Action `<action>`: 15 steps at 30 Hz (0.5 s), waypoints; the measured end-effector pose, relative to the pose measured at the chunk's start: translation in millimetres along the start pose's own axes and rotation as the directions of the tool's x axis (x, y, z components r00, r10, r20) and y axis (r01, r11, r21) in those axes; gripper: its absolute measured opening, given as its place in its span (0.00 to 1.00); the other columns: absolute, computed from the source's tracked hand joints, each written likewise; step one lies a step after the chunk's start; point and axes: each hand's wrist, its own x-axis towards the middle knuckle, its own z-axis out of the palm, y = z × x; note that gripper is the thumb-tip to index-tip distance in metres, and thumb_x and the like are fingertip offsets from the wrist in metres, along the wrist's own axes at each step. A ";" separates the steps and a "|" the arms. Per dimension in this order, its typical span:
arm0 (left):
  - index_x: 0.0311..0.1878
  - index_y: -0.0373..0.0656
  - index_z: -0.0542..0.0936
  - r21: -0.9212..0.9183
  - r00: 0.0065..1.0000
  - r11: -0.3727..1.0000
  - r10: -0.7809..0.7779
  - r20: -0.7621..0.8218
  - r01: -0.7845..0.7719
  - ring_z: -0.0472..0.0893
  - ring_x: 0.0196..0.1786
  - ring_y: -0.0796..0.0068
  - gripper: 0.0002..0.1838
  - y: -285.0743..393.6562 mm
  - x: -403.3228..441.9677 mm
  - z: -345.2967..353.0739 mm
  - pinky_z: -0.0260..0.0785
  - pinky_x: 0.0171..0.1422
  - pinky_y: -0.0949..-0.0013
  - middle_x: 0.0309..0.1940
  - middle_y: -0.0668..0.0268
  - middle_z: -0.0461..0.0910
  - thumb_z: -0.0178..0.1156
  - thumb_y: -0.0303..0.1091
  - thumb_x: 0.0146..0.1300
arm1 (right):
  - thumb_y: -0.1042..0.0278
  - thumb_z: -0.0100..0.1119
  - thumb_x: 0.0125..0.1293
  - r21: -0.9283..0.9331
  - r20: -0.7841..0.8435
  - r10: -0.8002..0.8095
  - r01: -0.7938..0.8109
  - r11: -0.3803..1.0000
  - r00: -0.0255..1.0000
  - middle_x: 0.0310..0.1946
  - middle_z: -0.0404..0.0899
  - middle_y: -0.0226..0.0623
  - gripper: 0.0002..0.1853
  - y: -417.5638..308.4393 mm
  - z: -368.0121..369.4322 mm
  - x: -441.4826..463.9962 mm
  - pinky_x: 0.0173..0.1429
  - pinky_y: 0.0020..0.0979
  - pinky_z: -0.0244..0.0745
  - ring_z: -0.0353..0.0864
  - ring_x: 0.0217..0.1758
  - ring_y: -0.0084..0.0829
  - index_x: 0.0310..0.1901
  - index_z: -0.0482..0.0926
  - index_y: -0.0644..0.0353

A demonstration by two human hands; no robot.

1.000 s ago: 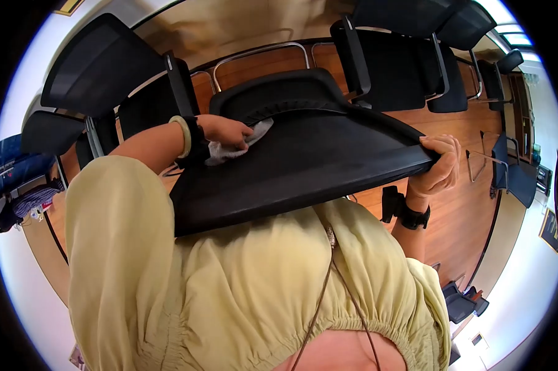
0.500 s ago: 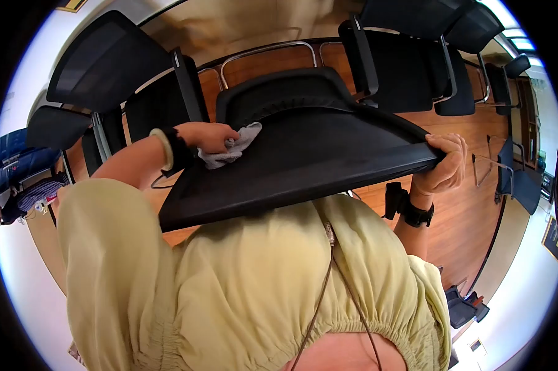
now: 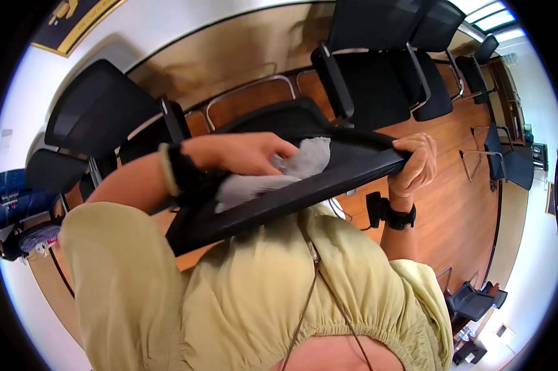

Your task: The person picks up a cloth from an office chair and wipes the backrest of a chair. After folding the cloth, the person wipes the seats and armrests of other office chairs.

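A light grey cloth (image 3: 311, 158) lies bunched and partly spread on a black padded chair (image 3: 353, 178) in front of my chest. My left hand (image 3: 251, 154) is closed on the cloth, pressing it against the chair's dark surface, with part of the cloth trailing below the fingers. At the chair's right corner, my right hand (image 3: 416, 164) has its fingers wrapped round the edge. The chair is tilted, and its far part shows beyond my left hand.
Black chairs with metal frames stand along the wall, at the left (image 3: 99, 111) and upper right (image 3: 378, 80). More chairs (image 3: 507, 157) are at the right on the wooden floor (image 3: 452, 210). Blue seats (image 3: 13, 198) and dark patterned fabric (image 3: 38, 238) are at the far left.
My left hand has moved right and nearer my body with the cloth, which is now more spread out. The chair looks more steeply tilted. My right hand still grips its corner.
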 end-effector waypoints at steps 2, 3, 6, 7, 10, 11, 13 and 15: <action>0.49 0.36 0.78 0.252 0.999 0.967 0.031 -0.034 -0.022 0.76 0.45 0.78 0.18 -29.8 30.6 -9.8 0.70 0.50 0.68 0.38 0.63 0.81 0.64 0.35 0.59 | 0.66 0.39 0.70 -0.033 0.007 -0.017 0.017 0.999 1.000 0.19 0.76 0.38 0.19 0.0 -1.0 1.8 0.36 0.34 0.69 0.74 0.23 0.35 0.22 0.73 0.62; 0.48 0.37 0.78 0.417 0.999 0.909 0.011 -0.032 0.003 0.78 0.45 0.73 0.16 -48.9 45.2 -18.4 0.71 0.50 0.66 0.38 0.58 0.81 0.62 0.35 0.59 | 0.65 0.38 0.71 -0.008 0.005 0.002 -0.002 1.000 1.000 0.19 0.75 0.38 0.20 -1.5 -2.3 2.6 0.37 0.34 0.69 0.74 0.22 0.36 0.22 0.73 0.62; 0.56 0.39 0.75 0.682 0.946 0.672 -0.308 -0.097 0.289 0.78 0.53 0.61 0.22 -111.4 48.7 -37.2 0.71 0.54 0.61 0.48 0.54 0.80 0.61 0.31 0.58 | 0.64 0.37 0.71 0.061 0.001 0.095 -0.095 0.994 0.995 0.19 0.75 0.38 0.21 -3.4 -6.3 -4.5 0.39 0.34 0.68 0.73 0.23 0.36 0.21 0.73 0.61; 0.58 0.40 0.74 0.657 0.864 0.621 -0.494 -0.095 0.428 0.78 0.54 0.55 0.24 -117.3 38.7 -41.4 0.71 0.55 0.59 0.50 0.51 0.79 0.60 0.30 0.56 | 0.64 0.37 0.72 0.065 0.009 0.100 -0.100 0.993 0.995 0.18 0.75 0.38 0.22 -1.5 -8.2 -5.8 0.39 0.34 0.68 0.73 0.24 0.36 0.21 0.73 0.61; 0.62 0.40 0.71 0.705 0.809 0.536 -0.581 -0.091 0.464 0.78 0.54 0.56 0.28 -138.7 11.4 -40.4 0.70 0.57 0.57 0.55 0.51 0.77 0.60 0.29 0.56 | 0.66 0.42 0.68 0.090 -0.060 0.100 -0.094 0.991 0.993 0.19 0.74 0.37 0.19 0.1 -5.5 -1.2 0.34 0.35 0.65 0.71 0.24 0.37 0.19 0.72 0.60; 0.64 0.40 0.71 0.652 0.730 0.502 -0.673 -0.117 0.568 0.78 0.53 0.57 0.29 -111.6 5.5 -28.7 0.70 0.58 0.57 0.57 0.51 0.76 0.60 0.28 0.56 | 0.67 0.42 0.67 0.083 -0.060 0.101 -0.096 0.992 0.993 0.18 0.74 0.36 0.18 -0.5 -5.4 -1.3 0.34 0.35 0.65 0.71 0.24 0.37 0.19 0.72 0.60; 0.61 0.40 0.73 0.613 0.748 0.596 -0.663 0.011 0.519 0.78 0.51 0.61 0.26 -134.4 -2.6 -41.6 0.74 0.52 0.59 0.52 0.56 0.79 0.61 0.27 0.56 | 0.68 0.42 0.67 0.073 -0.046 0.075 -0.071 0.995 0.996 0.18 0.73 0.37 0.18 -1.1 -3.7 1.4 0.36 0.35 0.66 0.72 0.24 0.37 0.19 0.71 0.60; 0.59 0.40 0.75 0.499 0.776 0.695 -0.627 0.068 0.518 0.78 0.49 0.65 0.25 -107.0 -17.0 -53.7 0.74 0.51 0.61 0.48 0.60 0.81 0.61 0.27 0.56 | 0.68 0.41 0.68 0.055 -0.020 0.040 -0.039 0.998 0.999 0.18 0.73 0.37 0.18 -0.5 1.1 5.6 0.38 0.35 0.67 0.72 0.23 0.37 0.20 0.71 0.62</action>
